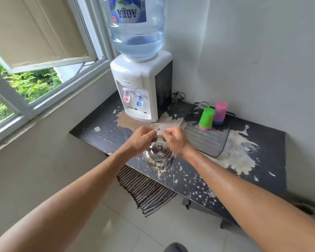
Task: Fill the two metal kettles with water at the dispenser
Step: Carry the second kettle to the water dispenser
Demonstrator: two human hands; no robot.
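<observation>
One shiny metal kettle (159, 158) with its lid on sits at the front edge of the worn black counter (262, 142). Its thin wire handle stands up between my two hands. My left hand (142, 139) and my right hand (175, 139) both pinch that handle from either side, just above the lid. The white water dispenser (140, 84) stands at the back of the counter beyond the kettle, with a red tap (126, 96), a blue tap (139, 100) and a large blue water bottle (136, 28) on top. Only one kettle is in view.
A dark ribbed draining mat (207, 139) lies right of the dispenser, holding upside-down green (206, 117) and pink (220, 111) plastic cups and a clear glass jar (202, 106). An open window (44, 57) is at left. A striped cloth (145, 190) hangs below the counter's front edge.
</observation>
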